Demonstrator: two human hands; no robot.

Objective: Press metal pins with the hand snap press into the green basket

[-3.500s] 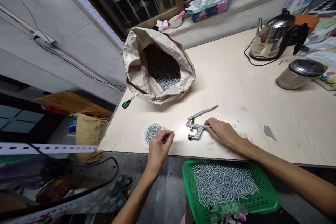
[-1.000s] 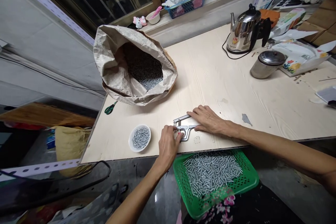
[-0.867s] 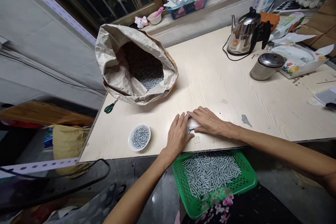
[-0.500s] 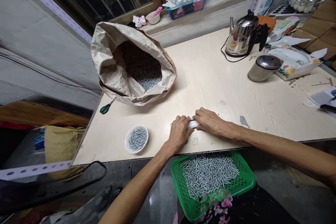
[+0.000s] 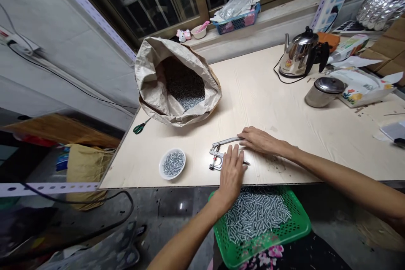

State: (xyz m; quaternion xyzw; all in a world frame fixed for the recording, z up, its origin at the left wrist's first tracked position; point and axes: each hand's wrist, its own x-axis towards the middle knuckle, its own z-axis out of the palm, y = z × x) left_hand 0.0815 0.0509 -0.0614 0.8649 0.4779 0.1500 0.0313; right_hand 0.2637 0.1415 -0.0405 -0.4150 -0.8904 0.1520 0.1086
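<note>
Covering the lower handle (image 5: 247, 163) of the pliers (image 5: 218, 154) just right of the white bowl (image 5: 162, 171), left hand (image 5: 232, 173) likely steadies them; right hand (image 5: 261, 140) touches upper handle (image 5: 228, 140) end, seemingly for leverage, can't tell if either hand's fingers are clamped.

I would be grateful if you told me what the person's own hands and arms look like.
The left hand and right hand are ungloved, with no watch or bracelet visible, and no sleeves show on the forearms. Below, dark clothing bears pink flowers.
</note>
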